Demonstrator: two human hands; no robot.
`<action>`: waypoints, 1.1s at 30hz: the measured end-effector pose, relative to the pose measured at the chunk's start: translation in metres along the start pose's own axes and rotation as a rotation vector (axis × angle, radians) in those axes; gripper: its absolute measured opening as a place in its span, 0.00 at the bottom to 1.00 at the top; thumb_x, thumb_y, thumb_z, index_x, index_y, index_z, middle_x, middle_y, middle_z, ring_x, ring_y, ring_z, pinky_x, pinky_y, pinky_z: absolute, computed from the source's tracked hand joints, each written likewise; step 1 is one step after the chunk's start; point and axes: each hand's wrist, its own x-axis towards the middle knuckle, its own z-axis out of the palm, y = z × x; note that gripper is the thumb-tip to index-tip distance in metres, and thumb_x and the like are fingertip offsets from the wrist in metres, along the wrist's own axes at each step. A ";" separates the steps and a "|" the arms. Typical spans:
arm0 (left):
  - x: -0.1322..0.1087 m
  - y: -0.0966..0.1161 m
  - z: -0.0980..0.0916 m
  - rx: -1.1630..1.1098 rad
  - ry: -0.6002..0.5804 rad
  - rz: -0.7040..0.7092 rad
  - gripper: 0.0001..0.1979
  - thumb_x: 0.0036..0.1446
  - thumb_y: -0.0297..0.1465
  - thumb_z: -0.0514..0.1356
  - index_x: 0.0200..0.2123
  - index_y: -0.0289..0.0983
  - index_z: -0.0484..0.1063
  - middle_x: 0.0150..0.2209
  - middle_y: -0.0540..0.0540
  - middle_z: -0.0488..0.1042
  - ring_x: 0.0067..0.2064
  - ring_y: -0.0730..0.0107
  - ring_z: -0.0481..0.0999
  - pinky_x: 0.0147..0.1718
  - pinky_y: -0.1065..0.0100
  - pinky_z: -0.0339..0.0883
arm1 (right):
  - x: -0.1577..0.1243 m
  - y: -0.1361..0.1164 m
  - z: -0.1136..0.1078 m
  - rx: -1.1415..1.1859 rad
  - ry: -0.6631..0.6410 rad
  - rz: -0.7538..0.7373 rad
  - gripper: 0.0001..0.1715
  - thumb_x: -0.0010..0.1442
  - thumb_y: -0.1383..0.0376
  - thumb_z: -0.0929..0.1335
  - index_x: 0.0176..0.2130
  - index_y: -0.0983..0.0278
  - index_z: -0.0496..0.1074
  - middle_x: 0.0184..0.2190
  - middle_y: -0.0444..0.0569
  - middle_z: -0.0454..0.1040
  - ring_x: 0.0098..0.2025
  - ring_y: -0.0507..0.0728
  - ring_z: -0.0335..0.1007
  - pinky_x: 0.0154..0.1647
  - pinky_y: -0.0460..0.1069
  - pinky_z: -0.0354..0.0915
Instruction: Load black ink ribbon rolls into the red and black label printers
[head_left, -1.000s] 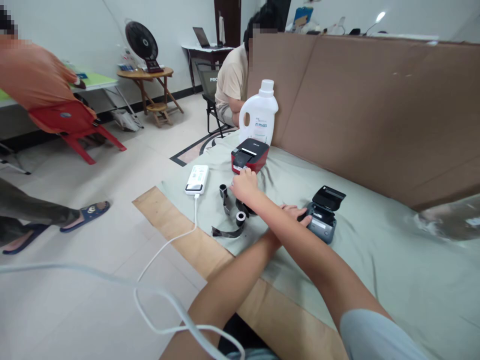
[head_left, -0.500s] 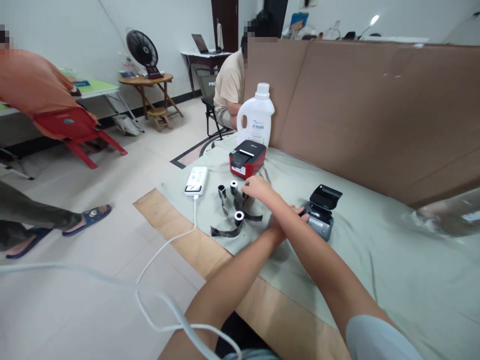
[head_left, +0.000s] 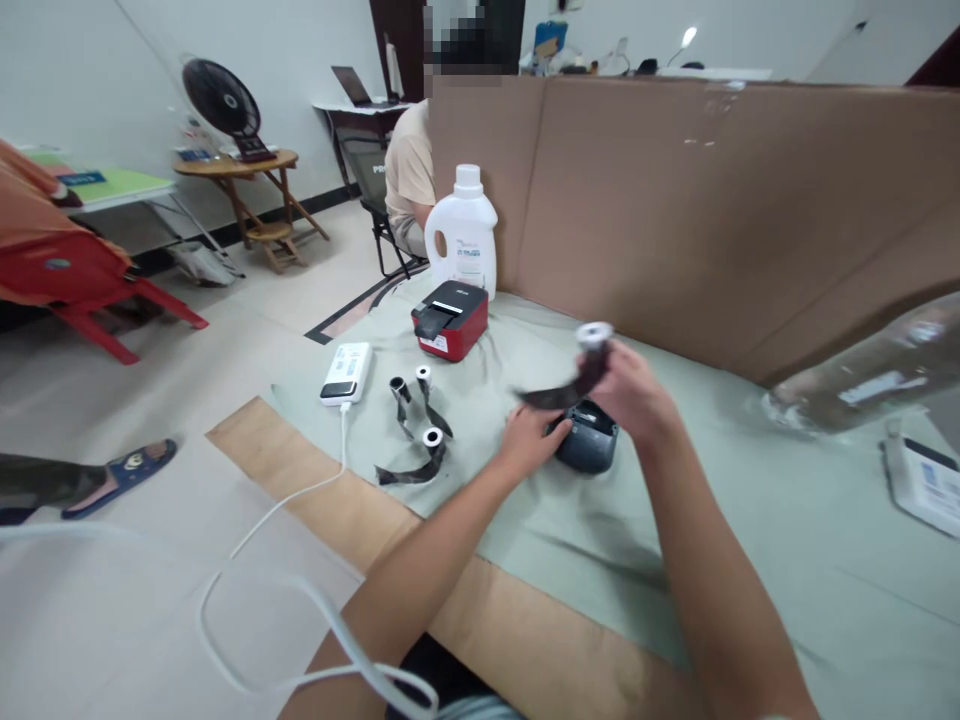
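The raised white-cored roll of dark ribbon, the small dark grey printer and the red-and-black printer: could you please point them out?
White-cored roll of dark ribbon (head_left: 593, 336), head view, on its white core.
Small dark grey printer (head_left: 592, 452), head view, on its front body.
Red-and-black printer (head_left: 454, 298), head view, on its black lid.

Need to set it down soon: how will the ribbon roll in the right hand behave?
The ribbon roll looks light: the right hand alone holds it raised. Its dark tail droops in a curve, so it is probably floppy. The round white core could roll if laid on its side.
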 end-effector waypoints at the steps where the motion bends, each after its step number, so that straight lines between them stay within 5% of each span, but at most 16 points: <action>1: -0.001 0.001 -0.001 -0.007 -0.002 -0.002 0.17 0.68 0.42 0.56 0.54 0.45 0.77 0.54 0.47 0.79 0.60 0.60 0.73 0.65 0.55 0.58 | -0.010 -0.001 -0.022 0.058 0.056 0.020 0.19 0.62 0.49 0.66 0.45 0.58 0.73 0.40 0.53 0.78 0.34 0.57 0.72 0.37 0.54 0.68; 3: -0.003 0.001 -0.002 0.007 0.001 0.016 0.18 0.68 0.41 0.55 0.56 0.45 0.75 0.56 0.47 0.78 0.61 0.62 0.72 0.65 0.55 0.56 | -0.027 0.004 -0.055 0.102 0.066 0.052 0.18 0.63 0.48 0.65 0.42 0.57 0.72 0.39 0.54 0.78 0.28 0.55 0.69 0.34 0.54 0.65; 6: -0.005 0.001 -0.002 0.014 0.013 0.037 0.19 0.68 0.41 0.56 0.58 0.43 0.74 0.55 0.47 0.78 0.59 0.62 0.73 0.63 0.56 0.59 | -0.038 0.025 -0.075 -0.052 0.008 0.087 0.18 0.61 0.50 0.68 0.43 0.59 0.72 0.37 0.52 0.79 0.26 0.54 0.68 0.32 0.53 0.65; 11: -0.006 -0.001 -0.001 -0.012 0.028 0.142 0.26 0.66 0.40 0.58 0.64 0.40 0.67 0.58 0.42 0.75 0.60 0.58 0.72 0.61 0.56 0.63 | -0.036 0.059 -0.065 -0.651 0.083 0.023 0.14 0.62 0.58 0.66 0.46 0.62 0.72 0.41 0.52 0.80 0.39 0.60 0.75 0.44 0.55 0.67; 15: -0.007 -0.001 -0.003 -0.046 0.042 0.192 0.26 0.64 0.35 0.59 0.65 0.42 0.67 0.58 0.42 0.74 0.60 0.60 0.72 0.60 0.57 0.64 | -0.036 0.070 -0.054 -0.870 0.052 0.042 0.16 0.66 0.61 0.63 0.51 0.61 0.71 0.46 0.54 0.79 0.45 0.63 0.76 0.47 0.56 0.67; 21: -0.010 -0.002 -0.002 -0.038 0.023 0.350 0.25 0.62 0.29 0.59 0.62 0.47 0.71 0.59 0.43 0.71 0.60 0.60 0.70 0.61 0.57 0.64 | -0.038 0.078 -0.042 -0.979 0.135 0.029 0.15 0.66 0.62 0.63 0.49 0.61 0.74 0.53 0.56 0.69 0.47 0.62 0.74 0.47 0.56 0.70; 27: -0.009 -0.004 -0.001 -0.019 0.011 0.409 0.24 0.60 0.28 0.62 0.59 0.49 0.74 0.59 0.42 0.70 0.59 0.57 0.70 0.58 0.55 0.66 | -0.029 0.073 -0.029 -1.057 0.247 0.185 0.14 0.58 0.66 0.68 0.46 0.60 0.71 0.47 0.53 0.63 0.47 0.62 0.70 0.44 0.54 0.69; 33: -0.009 -0.001 -0.001 0.003 0.078 0.449 0.20 0.61 0.23 0.58 0.52 0.46 0.80 0.52 0.43 0.75 0.54 0.62 0.73 0.53 0.58 0.67 | -0.017 0.076 -0.037 -0.790 0.552 0.042 0.22 0.60 0.56 0.68 0.49 0.65 0.64 0.52 0.61 0.64 0.40 0.59 0.69 0.46 0.55 0.68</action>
